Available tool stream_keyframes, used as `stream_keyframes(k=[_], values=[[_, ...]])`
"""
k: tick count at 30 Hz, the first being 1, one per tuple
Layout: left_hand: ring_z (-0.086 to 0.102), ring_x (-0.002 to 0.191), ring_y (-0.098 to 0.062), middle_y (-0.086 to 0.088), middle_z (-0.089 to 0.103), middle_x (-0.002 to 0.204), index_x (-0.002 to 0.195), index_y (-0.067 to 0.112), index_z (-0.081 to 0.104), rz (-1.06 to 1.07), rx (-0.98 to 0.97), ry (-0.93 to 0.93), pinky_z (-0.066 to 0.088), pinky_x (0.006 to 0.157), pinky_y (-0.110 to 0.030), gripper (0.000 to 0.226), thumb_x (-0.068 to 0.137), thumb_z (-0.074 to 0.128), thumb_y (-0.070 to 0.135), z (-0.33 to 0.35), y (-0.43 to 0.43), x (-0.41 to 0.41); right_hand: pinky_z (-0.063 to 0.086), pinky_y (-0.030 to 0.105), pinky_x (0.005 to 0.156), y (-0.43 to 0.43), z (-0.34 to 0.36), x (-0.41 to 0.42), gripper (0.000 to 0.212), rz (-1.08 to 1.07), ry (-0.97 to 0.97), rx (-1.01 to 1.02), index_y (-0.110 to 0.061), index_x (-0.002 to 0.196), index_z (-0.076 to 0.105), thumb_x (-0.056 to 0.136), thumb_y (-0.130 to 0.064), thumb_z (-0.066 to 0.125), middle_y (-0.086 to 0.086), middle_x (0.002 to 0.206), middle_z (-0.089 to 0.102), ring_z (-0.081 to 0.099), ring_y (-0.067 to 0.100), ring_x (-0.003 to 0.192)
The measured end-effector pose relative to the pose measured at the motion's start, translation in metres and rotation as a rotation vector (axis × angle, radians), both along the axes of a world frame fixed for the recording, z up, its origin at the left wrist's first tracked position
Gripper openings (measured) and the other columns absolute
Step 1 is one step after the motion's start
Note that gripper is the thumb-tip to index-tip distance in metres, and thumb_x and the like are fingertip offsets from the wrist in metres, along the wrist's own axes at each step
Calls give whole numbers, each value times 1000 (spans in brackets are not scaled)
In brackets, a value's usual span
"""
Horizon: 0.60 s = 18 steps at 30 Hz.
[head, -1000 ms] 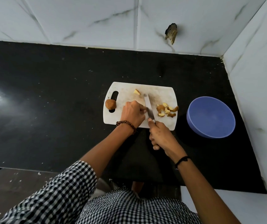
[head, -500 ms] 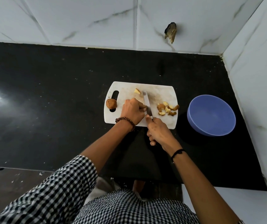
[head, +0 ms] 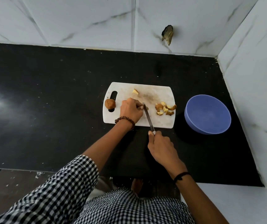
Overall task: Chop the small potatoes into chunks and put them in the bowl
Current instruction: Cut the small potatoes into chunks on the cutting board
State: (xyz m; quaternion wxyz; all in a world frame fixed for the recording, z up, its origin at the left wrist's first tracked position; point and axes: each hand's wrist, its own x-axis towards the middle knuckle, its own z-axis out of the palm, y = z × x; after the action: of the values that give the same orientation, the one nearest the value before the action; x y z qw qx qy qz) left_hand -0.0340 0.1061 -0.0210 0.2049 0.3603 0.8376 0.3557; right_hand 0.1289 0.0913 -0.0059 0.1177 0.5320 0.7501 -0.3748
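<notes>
Our left hand (head: 130, 110) curls over a potato piece (head: 147, 108), pinning it to the cutting board (head: 160, 122), while our right hand (head: 160, 146), nearer us, grips the knife (head: 148, 117) by its handle. The blade's long axis runs from the right hand away and slightly left, its tip at the left fingertips. A clean cut, we judge, needs tucked fingertips and a straight downward press. Cut chunks (head: 165, 108) lie right of the blade, and the bowl (head: 207, 113) stands farther right.
</notes>
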Motion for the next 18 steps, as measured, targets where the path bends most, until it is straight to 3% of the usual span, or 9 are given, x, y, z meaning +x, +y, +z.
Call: stream_keyframes(k=[6,12,18], values=[[64,89,-16,-5,70,96,97,9,72,-57,-25,44,55,81,-26,14,85,66,7,-2,-3,1,54,47,89,-2,-4,19,44,-64,63,41,-20,108,54,105,-54,26,4,99,62,63,20,94],[66,85,-6,0,72,94,107,11,70,-123,24,-31,52,85,-16,28,84,60,-1,-1,-9,12,55,42,81,-6,4,20,42,-122,163,84,-21,101,54,105,-53,28,1,88,62,63,14,83],[66,87,-11,0,70,90,111,13,61,95,81,-108,57,77,-28,24,89,56,7,-1,-15,5,55,43,82,-8,0,12,45,-26,125,65,-19,103,54,105,-55,27,2,90,62,63,17,85]])
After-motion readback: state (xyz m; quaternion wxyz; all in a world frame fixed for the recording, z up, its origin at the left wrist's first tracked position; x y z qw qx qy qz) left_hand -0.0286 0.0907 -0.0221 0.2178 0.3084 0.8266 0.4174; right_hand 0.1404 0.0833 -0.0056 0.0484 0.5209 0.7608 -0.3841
